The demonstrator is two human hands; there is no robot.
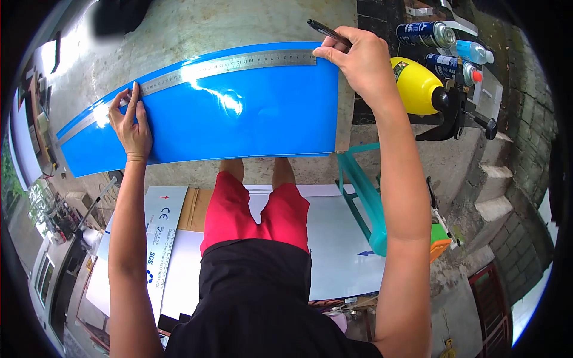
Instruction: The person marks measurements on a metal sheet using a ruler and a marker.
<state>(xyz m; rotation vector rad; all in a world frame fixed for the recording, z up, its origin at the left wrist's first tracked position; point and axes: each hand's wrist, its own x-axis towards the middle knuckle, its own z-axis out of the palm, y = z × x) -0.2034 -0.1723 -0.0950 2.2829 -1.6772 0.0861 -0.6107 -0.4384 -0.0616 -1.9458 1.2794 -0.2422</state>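
Observation:
A glossy blue sheet [256, 113] lies across the grey work surface [239, 24]. Along its far edge runs a long steel ruler [239, 62]. With fingers spread and stretched, my left hand [131, 125] presses on the ruler left of its middle. My right hand [364, 59] is at the ruler's right end, closed around a black marker [328, 32] whose end points up and left. The thumb of that hand is by the sheet's top right corner. I cannot make out any line drawn on the sheet.
To the right are a yellow spray bottle [413, 86] with a black head, a dark blue spray can [425, 34], another can [443, 64] and a light blue bottle [473, 52]. Below stand a teal frame [364, 200] and printed panels [160, 238]. Steps [495, 188] are at right.

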